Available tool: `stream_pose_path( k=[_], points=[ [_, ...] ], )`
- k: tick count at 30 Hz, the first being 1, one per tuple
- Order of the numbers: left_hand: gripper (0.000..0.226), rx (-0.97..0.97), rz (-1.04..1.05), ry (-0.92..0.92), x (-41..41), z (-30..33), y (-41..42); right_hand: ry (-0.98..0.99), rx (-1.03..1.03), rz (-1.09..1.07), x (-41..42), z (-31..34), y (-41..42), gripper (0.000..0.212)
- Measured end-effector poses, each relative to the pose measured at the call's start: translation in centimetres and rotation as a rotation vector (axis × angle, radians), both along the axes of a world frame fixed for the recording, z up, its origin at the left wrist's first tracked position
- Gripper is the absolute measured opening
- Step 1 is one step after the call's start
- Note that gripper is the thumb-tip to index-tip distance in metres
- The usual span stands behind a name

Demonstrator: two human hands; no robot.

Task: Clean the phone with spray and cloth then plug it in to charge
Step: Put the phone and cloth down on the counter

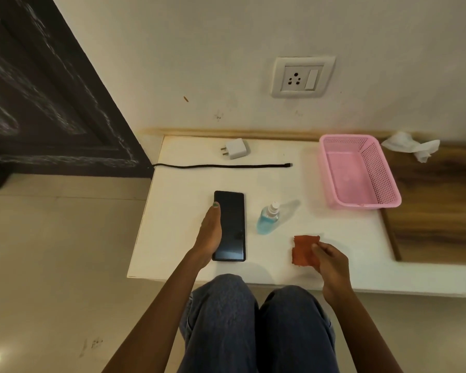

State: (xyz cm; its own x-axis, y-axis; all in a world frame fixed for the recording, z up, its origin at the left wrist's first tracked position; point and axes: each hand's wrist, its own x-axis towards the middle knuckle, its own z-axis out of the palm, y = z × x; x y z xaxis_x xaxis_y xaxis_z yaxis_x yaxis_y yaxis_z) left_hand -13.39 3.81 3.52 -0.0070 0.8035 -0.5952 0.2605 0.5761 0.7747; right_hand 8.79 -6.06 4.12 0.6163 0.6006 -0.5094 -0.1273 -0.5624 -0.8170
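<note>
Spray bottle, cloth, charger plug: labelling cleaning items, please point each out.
spray bottle (267,220), head view, blue body.
cloth (304,250), head view, bare middle.
charger plug (236,148), head view, white casing.

A pink plastic basket (371,196) stands on the white table (178,211), at its far right side, partly over a brown wooden surface (439,211). A crumpled white tissue (412,146) lies just behind the basket, near the wall (199,63). A dark door (38,103) is at the left.
</note>
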Motion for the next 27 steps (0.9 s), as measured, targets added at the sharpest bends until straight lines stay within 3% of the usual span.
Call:
stream_pose_path(
  k=[3,14,27],
  points=[
    [0.064,-0.005,-0.008,0.014,0.0,-0.3,-0.3,-0.055,-0.021,0.039,0.7,-0.5,-0.2,0.005],
    [0.066,0.002,0.046,-0.021,1.0,-0.3,-1.2,-0.317,-0.065,0.119,1.7,-0.9,-1.6,0.039],
    [0.063,0.018,0.114,-0.123,0.5,0.5,-2.4,-0.371,0.018,0.059,0.2,0.4,-3.5,0.032]
  ],
)
